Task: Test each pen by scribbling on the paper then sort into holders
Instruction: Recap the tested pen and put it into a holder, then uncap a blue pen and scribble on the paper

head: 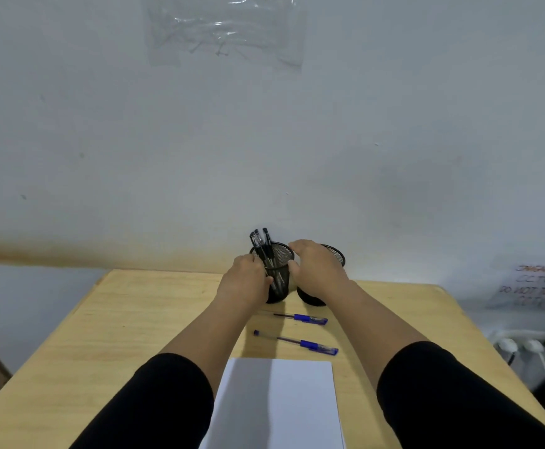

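Paper [277, 403] lies nearest the person, blank so far as I can see. Just beyond the paper, two blue pens [300, 343] rest on the table [109, 335], one behind the other. Farther from the paper stand two mesh holders. The left hand [245, 280] curls around the left holder [279, 277], fingers closed on its side; black pens [261, 246] stand inside. The right hand [316, 270] drapes over the right holder [335, 254], fingers bent, grip unclear. Judging by this, the person is setting the holders in place. Best to keep the left one upright so nothing tips, and leave both clear of the paper.
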{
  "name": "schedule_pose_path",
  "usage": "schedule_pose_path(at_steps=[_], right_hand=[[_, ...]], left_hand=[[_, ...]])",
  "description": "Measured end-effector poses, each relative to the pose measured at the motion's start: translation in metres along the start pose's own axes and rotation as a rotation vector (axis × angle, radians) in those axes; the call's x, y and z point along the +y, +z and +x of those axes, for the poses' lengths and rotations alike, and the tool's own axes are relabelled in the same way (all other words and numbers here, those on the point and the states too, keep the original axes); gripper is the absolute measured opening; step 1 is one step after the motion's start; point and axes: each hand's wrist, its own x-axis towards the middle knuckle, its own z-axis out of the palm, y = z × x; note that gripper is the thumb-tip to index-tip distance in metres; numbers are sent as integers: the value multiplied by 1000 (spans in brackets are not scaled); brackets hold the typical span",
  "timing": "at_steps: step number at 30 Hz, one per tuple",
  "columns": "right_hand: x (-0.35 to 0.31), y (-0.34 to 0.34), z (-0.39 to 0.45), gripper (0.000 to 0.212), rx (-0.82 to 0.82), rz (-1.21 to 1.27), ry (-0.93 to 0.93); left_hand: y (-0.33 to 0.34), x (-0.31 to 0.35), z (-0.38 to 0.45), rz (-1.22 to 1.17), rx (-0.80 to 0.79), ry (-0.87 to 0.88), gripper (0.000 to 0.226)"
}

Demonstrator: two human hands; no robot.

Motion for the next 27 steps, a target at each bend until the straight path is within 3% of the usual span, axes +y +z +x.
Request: schedule_pose_path(at_steps=[9, 15, 24, 27], right_hand=[[24, 19, -81, 46, 17, -75, -22], [46, 43, -116, 40, -27, -89, 53], [60, 57, -112, 22, 5, -71, 91], [60, 53, -107, 13, 45, 147, 186]], left_hand=[[24, 15, -44, 132, -28, 108, 31], [63, 20, -55, 341, -227, 271, 34], [81, 24, -55, 81, -155, 171, 20], [76, 21, -53, -51, -102, 132, 19]])
